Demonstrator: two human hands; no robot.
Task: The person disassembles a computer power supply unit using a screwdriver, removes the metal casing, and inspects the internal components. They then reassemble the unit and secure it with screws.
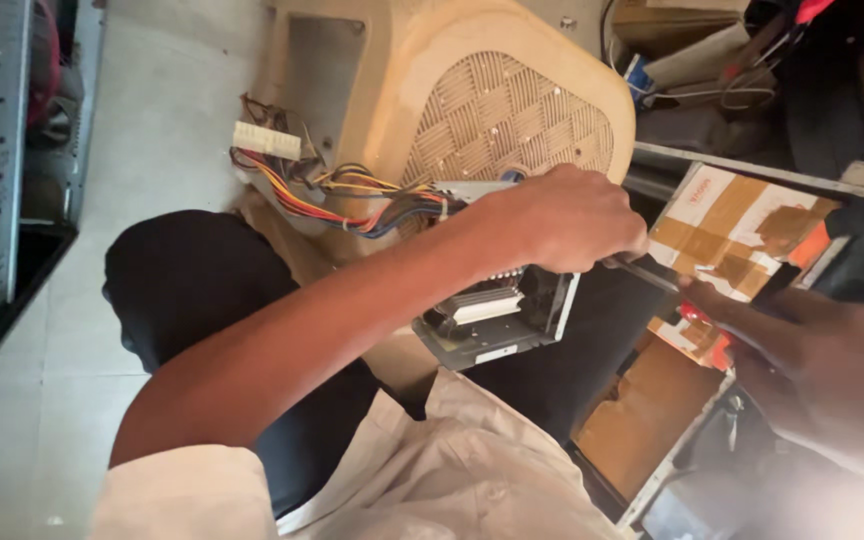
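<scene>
Pretty warm daylight overall; harsh white glare blows out the bottom right corner; right hand is soft with motion blur; top right stays dim and shadowy.

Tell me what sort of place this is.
Likely a cluttered electronics repair corner. The left hand grips an opened power supply box trailing coloured wires. A yellowed old monitor casing lies on the tiled floor, and taped cardboard boxes are stacked at the right.
</scene>
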